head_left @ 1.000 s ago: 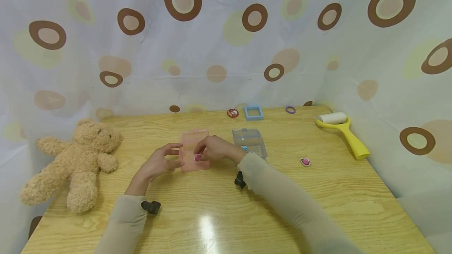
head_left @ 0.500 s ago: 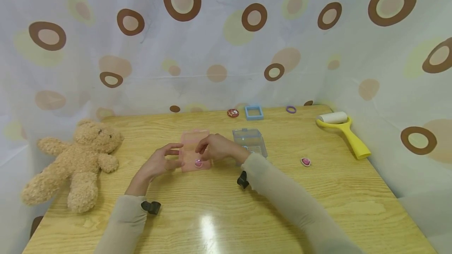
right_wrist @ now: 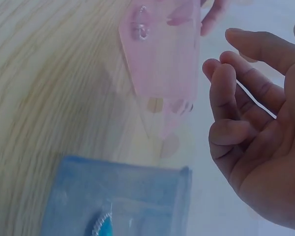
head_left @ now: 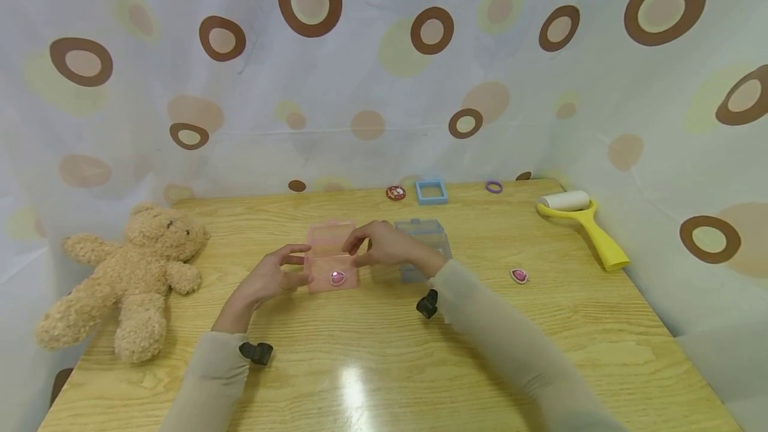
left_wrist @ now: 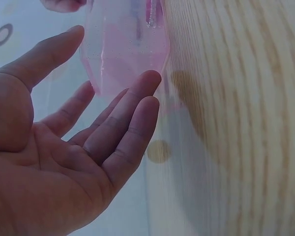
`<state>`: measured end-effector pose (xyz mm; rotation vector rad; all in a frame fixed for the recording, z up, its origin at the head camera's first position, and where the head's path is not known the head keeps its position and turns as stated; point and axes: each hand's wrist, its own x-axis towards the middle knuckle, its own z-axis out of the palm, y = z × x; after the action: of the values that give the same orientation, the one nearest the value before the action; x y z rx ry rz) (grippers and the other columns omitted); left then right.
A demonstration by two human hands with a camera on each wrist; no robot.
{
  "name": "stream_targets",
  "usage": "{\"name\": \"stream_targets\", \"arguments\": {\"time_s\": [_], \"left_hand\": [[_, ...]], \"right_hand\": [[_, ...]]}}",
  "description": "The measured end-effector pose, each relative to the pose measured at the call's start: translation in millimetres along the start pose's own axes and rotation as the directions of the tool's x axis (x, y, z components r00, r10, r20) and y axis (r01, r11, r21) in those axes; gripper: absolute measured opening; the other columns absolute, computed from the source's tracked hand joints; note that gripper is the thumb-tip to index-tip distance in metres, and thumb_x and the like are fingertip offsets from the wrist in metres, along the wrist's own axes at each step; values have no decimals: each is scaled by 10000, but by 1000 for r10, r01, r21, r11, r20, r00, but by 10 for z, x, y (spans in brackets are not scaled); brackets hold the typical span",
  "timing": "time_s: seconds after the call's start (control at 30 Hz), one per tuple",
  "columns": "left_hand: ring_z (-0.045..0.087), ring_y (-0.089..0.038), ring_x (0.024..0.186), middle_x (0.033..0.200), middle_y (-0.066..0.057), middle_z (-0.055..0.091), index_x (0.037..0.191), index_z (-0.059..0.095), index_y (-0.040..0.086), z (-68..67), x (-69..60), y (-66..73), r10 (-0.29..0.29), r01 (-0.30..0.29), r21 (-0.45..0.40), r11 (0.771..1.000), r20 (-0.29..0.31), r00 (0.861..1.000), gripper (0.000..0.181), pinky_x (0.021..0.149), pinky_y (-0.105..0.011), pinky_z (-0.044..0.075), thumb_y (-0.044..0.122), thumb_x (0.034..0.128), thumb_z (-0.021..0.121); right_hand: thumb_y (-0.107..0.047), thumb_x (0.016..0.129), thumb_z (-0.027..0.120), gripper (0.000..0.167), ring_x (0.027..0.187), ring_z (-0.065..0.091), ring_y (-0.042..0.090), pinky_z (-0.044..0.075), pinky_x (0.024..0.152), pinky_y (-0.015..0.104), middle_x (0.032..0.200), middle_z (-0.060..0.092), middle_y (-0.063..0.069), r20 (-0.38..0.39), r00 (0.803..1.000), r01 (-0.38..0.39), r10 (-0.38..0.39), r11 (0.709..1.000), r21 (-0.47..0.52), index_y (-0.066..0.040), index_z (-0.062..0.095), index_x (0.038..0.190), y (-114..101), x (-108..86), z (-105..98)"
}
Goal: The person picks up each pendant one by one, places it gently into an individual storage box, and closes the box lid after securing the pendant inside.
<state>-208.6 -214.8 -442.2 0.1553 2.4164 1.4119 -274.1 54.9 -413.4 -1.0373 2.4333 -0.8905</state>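
A pink heart-shaped gem [head_left: 338,278] with a pale rim lies in the front half of the clear pink box [head_left: 324,285], whose lid is folded back. My left hand [head_left: 273,279] is at the box's left side, fingers spread; the left wrist view shows its fingertips at or very near the pink wall [left_wrist: 123,69]. My right hand [head_left: 387,245] hovers over the gap between the pink box and a clear blue box [head_left: 414,273]. Its fingers are loosely bent and hold nothing. A blue gem [right_wrist: 106,227] sits inside the blue box in the right wrist view.
Another pink heart gem [head_left: 519,276] lies right on the wooden table. At the back are a red badge [head_left: 395,193], a blue square frame [head_left: 431,201] and a purple ring [head_left: 494,187]. A yellow-handled roller [head_left: 600,239] is far right, a teddy bear [head_left: 129,275] left.
My right hand has let go of the pink heart gem in the pink box and drawn back to the right, toward the blue box. The left hand has stayed in place.
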Motion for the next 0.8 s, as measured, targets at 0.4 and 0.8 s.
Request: {"name": "stream_targets", "arguments": {"time_s": [0.4,0.8], "left_hand": [[622,-331,1141,1435,-295,478,1516,373,71,1,-1,-32,30,-30,2,1000,14,999,664,878,-428,577,180,944,692],[626,-336,1137,1427,-303,483,1516,372,64,-1,5,-44,46,-46,19,999,9,999,675,860,-417,584,186,939,700]], "right_hand": [[-197,936,708,291,986,678,207,560,857,314,1151,711,79,-62,997,-35,38,999,42,-84,693,1204,234,-290,-186],[-217,933,696,242,939,680,150,565,856,344,1123,718,9,-162,982,-97,94,995,-8,-177,709,1172,445,-668,-436]]}}
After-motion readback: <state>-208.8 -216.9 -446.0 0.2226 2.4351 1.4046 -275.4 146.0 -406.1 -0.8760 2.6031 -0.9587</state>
